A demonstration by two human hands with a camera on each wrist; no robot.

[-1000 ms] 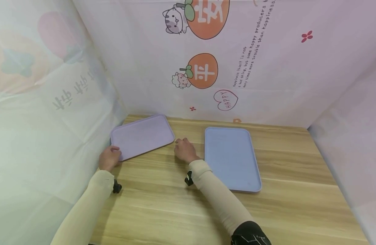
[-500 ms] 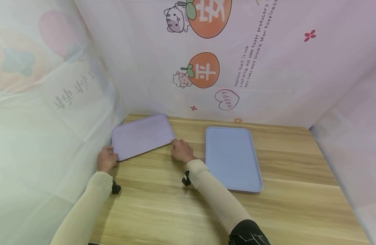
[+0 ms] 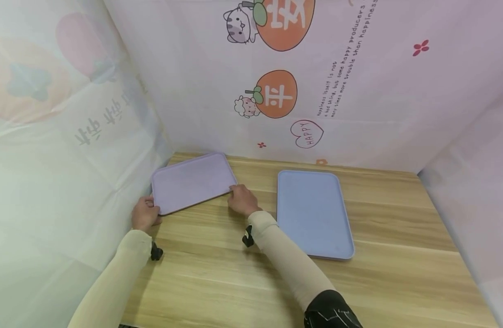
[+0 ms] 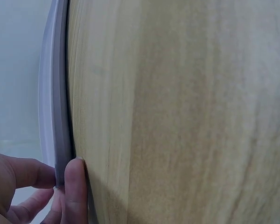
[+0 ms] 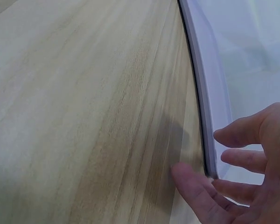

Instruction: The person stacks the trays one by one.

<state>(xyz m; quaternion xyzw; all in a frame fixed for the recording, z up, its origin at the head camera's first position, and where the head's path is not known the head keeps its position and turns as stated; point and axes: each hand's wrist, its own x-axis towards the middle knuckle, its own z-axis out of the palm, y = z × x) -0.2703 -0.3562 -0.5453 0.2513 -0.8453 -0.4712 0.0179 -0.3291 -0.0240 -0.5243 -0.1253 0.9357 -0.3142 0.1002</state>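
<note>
the flat lilac plastic tray [image 3: 192, 181] lay askew at the wooden table's [image 3: 243, 278] far left corner. the left hand [image 3: 144, 214] pinched its near corner; the right hand [image 3: 241, 199], fingers loose, touched the opposite corner, likely to steady it. a blue tray [image 3: 313, 212] lay apart.

Matt plastic trays [image 3: 192, 182], wood-grain table [image 3: 243, 273]

The far-left tray [image 3: 192, 181] is pale lilac; the tray on the right [image 3: 313, 212] is light blue. Both lie on a light wood-grain table [image 3: 235, 278], behind which hangs a pinkish-white backdrop [image 3: 358, 114] printed with orange fruit cartoons.
</note>
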